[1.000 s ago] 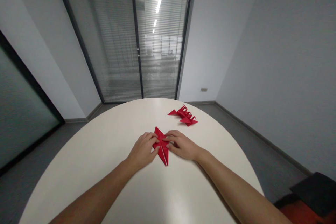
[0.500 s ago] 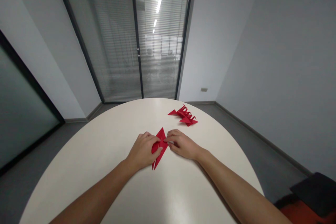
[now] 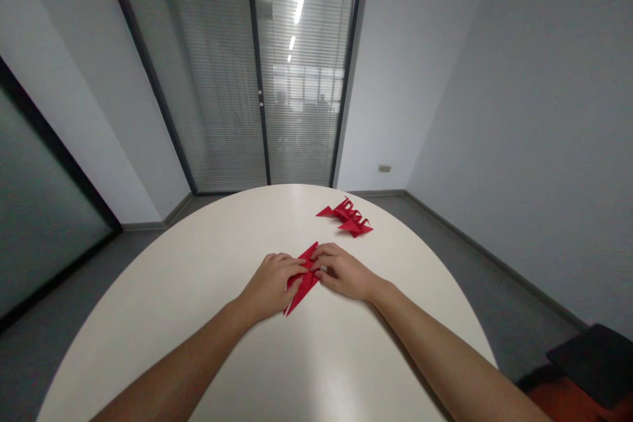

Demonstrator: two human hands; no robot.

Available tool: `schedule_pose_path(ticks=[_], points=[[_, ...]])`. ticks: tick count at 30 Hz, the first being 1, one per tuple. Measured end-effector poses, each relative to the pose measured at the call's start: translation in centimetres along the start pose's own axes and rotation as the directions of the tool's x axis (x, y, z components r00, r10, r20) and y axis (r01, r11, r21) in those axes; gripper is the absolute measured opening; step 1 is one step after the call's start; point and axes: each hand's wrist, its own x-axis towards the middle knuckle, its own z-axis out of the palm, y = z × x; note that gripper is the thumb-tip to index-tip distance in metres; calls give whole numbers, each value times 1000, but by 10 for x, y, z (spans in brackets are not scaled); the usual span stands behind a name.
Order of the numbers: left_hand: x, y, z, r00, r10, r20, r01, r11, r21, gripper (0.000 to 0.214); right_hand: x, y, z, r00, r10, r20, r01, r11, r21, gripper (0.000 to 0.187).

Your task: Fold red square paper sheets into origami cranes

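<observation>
A folded piece of red paper (image 3: pixel 302 283) lies on the white round table (image 3: pixel 208 277), long and pointed, tilted with one tip toward me on the left. My left hand (image 3: pixel 270 285) rests on its left side with fingers curled over the paper. My right hand (image 3: pixel 342 271) presses on its right side with bent fingers. Both hands touch the paper at its middle, and that part is hidden under the fingers.
Several finished red paper figures (image 3: pixel 347 216) lie in a small group farther back on the table, right of centre. Beyond the table's far edge is a glass door with blinds (image 3: pixel 257 72). A dark and red seat (image 3: pixel 588 376) shows at the lower right.
The red paper has been turned under my hands: its near tip swung from the right to the left, and its far tip now lies lower. Both hands stayed on it.
</observation>
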Motion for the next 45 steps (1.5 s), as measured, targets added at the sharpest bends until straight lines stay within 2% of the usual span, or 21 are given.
schedule_pose_path(ticks=[8, 17, 25, 34, 38, 45], points=[[-1, 10, -8, 999, 32, 2, -32, 999, 7, 22, 0, 3, 0, 999, -10, 35, 8, 999, 38, 14], [-3, 13, -6, 998, 48, 28, -49, 997, 66, 23, 2, -2, -3, 998, 21, 67, -22, 999, 24, 15], [-1, 8, -4, 999, 7, 34, -8, 999, 44, 25, 1, -4, -2, 995, 90, 52, -92, 995, 32, 34], [2, 8, -3, 1000, -15, 17, 14, 998, 59, 24, 0, -2, 4, 994, 106, -4, -104, 981, 167, 37], [1, 7, -2, 1000, -14, 8, 13, 998, 67, 22, 0, -1, 4, 995, 96, -12, -93, 986, 140, 37], [2, 8, -2, 1000, -11, 25, 9, 997, 78, 26, 0, 3, 3, 987, 159, 9, -159, 982, 104, 35]])
